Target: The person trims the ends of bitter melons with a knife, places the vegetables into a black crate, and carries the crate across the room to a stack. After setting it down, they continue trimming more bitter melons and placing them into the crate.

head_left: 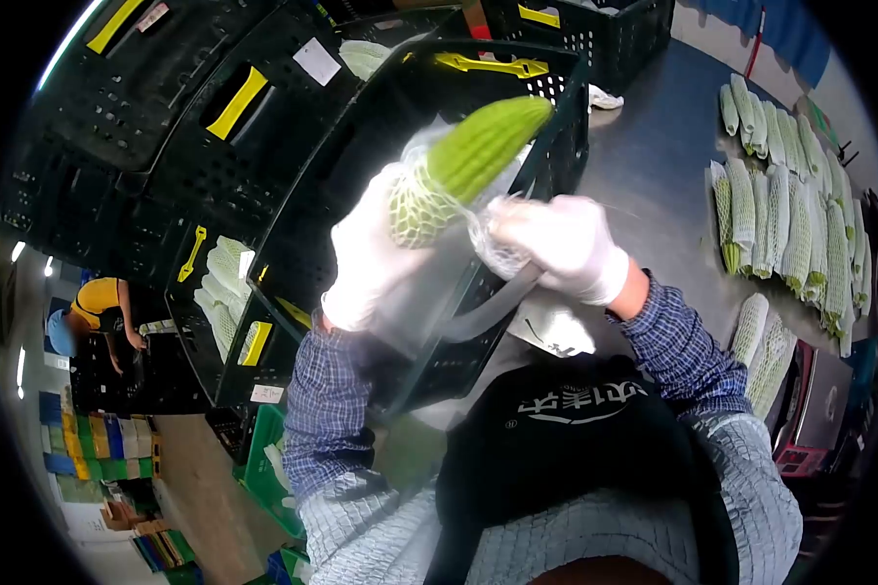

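A green bitter melon (pixel 488 146) points up and right in front of me, its lower half inside a white foam net sleeve (pixel 418 207). My left hand (pixel 369 249), in a white glove, is closed around the sleeved lower part of the melon. My right hand (pixel 568 246), also gloved, pinches a bunched, motion-blurred end of white netting (pixel 498 244) beside the melon. A grey curved strip (pixel 493 310) hangs below the right hand. Behind and under both hands stands a black plastic crate (pixel 561 127) with yellow handles.
Netted melons (pixel 795 214) lie in rows on the grey metal table (pixel 644 127) at right. Black crates (pixel 156 117) are stacked at left, one holding netted melons (pixel 226 283). A person in a yellow top (pixel 99 300) bends over crates farther left. A green crate (pixel 263 478) stands low down.
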Demonstrator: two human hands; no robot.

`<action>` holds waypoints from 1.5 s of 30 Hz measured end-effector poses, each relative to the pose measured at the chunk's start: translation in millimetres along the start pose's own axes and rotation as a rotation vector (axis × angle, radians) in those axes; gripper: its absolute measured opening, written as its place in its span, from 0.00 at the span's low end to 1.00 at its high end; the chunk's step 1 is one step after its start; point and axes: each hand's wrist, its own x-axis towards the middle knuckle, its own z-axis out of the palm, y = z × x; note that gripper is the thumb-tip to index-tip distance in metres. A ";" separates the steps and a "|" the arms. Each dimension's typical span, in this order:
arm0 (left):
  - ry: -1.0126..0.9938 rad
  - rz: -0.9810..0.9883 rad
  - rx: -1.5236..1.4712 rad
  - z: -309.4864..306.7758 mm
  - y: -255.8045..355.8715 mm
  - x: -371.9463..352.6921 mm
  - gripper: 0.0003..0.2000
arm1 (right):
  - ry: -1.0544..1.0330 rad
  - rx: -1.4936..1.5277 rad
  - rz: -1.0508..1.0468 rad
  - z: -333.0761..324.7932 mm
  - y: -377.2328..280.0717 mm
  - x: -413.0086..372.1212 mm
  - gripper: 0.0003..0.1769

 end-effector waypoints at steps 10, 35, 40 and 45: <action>-0.292 -0.374 -1.010 -16.2 26.2 9.1 0.52 | 0.231 0.591 0.701 -18.1 6.3 19.7 0.14; -0.775 -0.099 -0.572 30.0 76.7 27.0 0.48 | 0.591 0.823 1.447 -189.3 -57.6 -158.4 0.34; -0.555 -0.304 -0.449 12.0 -30.8 40.7 0.32 | -0.007 -0.617 1.775 -296.5 -54.3 -306.6 0.38; -0.420 -0.687 -0.495 23.6 -64.1 45.3 0.26 | -0.279 -0.722 1.814 -355.4 -53.1 -381.8 0.32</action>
